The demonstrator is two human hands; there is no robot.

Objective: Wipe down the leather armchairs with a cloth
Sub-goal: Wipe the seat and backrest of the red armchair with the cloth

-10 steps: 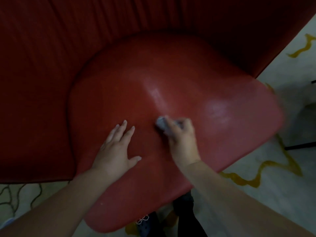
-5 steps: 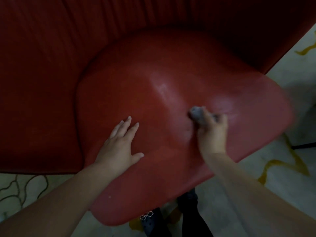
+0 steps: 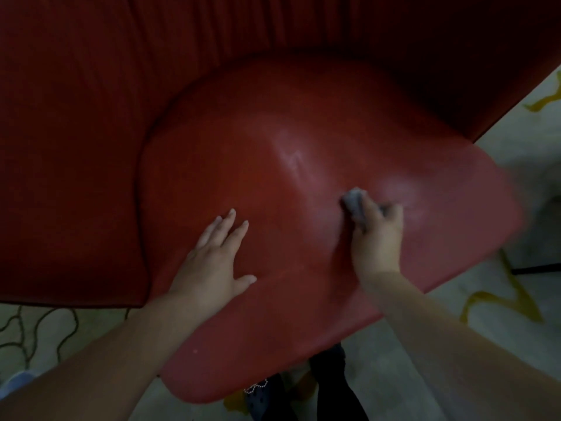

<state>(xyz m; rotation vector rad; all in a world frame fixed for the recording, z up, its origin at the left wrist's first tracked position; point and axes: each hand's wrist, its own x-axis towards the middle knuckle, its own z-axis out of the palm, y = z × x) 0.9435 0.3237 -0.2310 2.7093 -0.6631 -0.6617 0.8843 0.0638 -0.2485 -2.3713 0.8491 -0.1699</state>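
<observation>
Cloth (image 3: 353,202) in curled right fingers (image 3: 368,212)

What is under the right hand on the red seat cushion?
A bunched grey cloth sticks out from under the right hand, whose fingers curl round it on the seat cushion. The hand covers the rest of the cloth and the leather directly beneath.

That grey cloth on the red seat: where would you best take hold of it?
Grip the bunched middle of the cloth from above, as the right hand does: it lies wadded on the seat cushion, so only its top is reachable.
</observation>
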